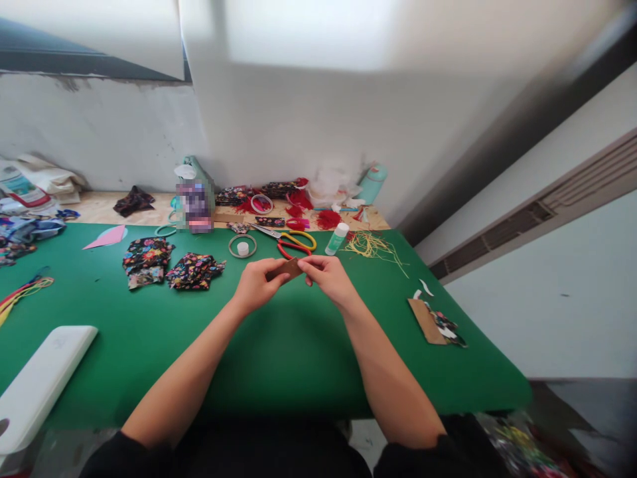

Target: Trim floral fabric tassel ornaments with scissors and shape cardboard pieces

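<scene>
Between both hands, above the green table, is a small flat brown piece that looks like cardboard. My left hand grips its left side, thumb in front. The thumb and fingers of my right hand pinch its right end. Just beyond lie scissors with one red and one yellow handle, blades pointing left. A green-and-white glue bottle with a white cap stands past my right hand. To the left, a grey ring encircles a small white cap.
Two piles of floral fabric lie on the left. A white device sits front left. Yellow cords are at the back right, and a cardboard piece with scraps near the right edge. Red tassels and a turquoise bottle line the wall.
</scene>
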